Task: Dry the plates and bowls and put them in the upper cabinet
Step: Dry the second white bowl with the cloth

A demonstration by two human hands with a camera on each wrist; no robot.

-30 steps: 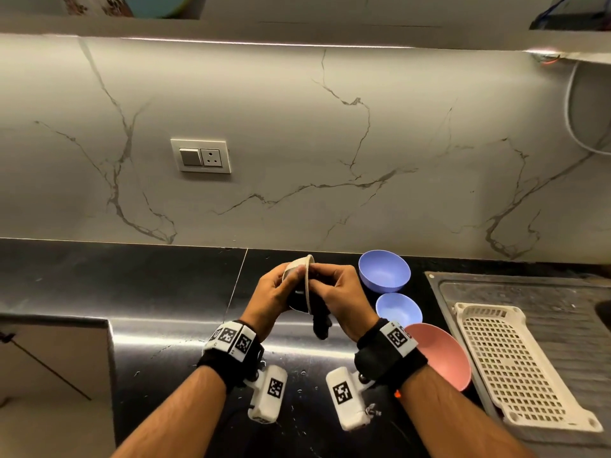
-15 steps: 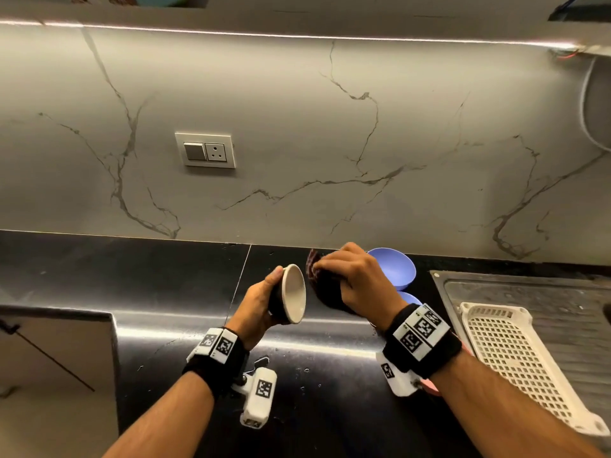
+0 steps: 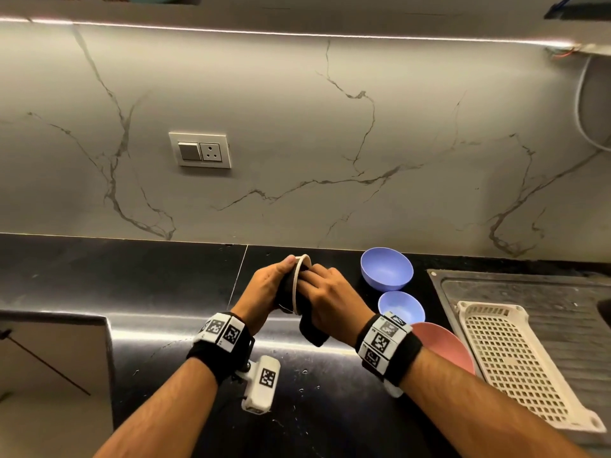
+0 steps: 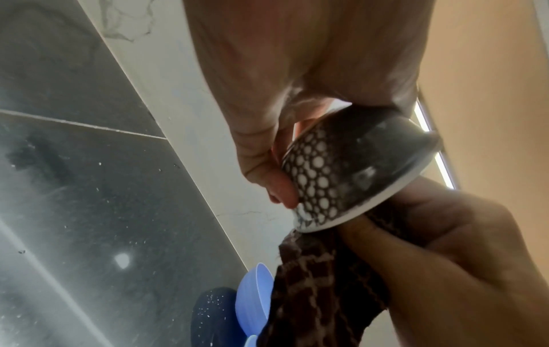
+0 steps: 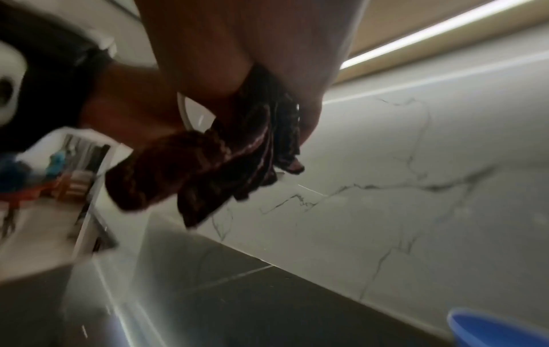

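Observation:
My left hand point(image 3: 276, 285) grips a small bowl point(image 3: 299, 279) on its side, above the black counter. The bowl point(image 4: 347, 164) is dark outside with white dots and has a white rim. My right hand point(image 3: 325, 294) holds a dark checked cloth point(image 3: 312, 328) and presses it into the bowl's mouth. In the left wrist view the cloth point(image 4: 320, 281) hangs below the rim. The right wrist view shows the cloth point(image 5: 214, 169) bunched in my fingers, with a sliver of white bowl rim point(image 5: 190, 112) behind. The bowl's inside is hidden.
Two light blue bowls point(image 3: 386, 267) point(image 3: 400, 307) and a pink bowl point(image 3: 443, 345) stand on the counter point(image 3: 165, 282) to my right. A white perforated tray point(image 3: 519, 361) lies on the steel drainboard point(image 3: 529, 285). A wall socket point(image 3: 200, 150) sits on the marble backsplash.
Half a second ago the cloth hand was apart from the bowl, near the blue bowl. It has come back left, and the cloth is in the bowl's mouth again.

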